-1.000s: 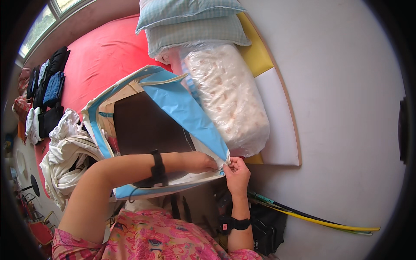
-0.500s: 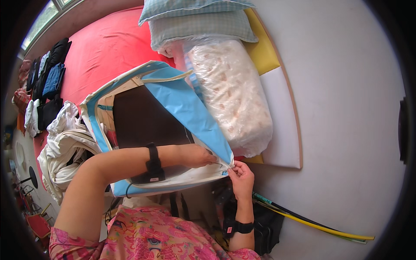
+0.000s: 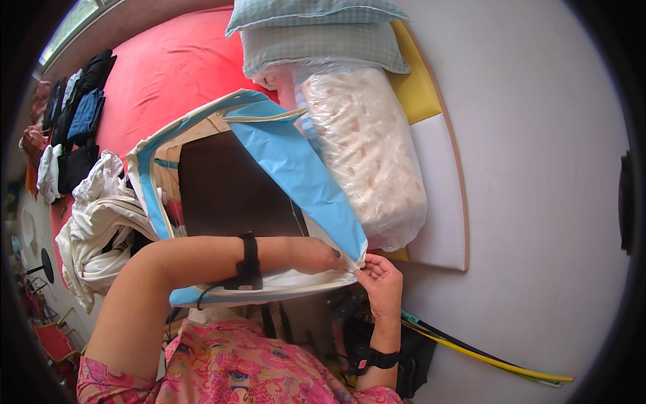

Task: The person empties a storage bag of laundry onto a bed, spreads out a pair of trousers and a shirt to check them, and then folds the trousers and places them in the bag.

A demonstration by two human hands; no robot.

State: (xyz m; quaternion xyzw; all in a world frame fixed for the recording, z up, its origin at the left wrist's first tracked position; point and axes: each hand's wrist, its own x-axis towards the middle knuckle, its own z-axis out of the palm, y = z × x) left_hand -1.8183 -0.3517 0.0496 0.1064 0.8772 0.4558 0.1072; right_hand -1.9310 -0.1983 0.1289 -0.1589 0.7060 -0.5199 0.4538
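A large open fabric storage bag, blue with white edging and a dark brown inside, lies in front of me at the bed's edge. My left hand reaches across its opening, closed on the rim close to the near right corner; its fingertips are partly hidden. My right hand pinches that same corner from outside, thumb and fingers pressed together on the white edging. Both hands nearly meet there. A loose strip of edging stands away from the bag's far side.
Bedding in clear plastic lies right of the bag, with checked pillows beyond. A red sheet covers the bed. Crumpled white cloth and folded clothes lie left. Yellow and black poles lean low at the right.
My left hand has slid slightly right along the rim, nearer the corner. My right hand keeps its pinch. The whole view has shifted a little.
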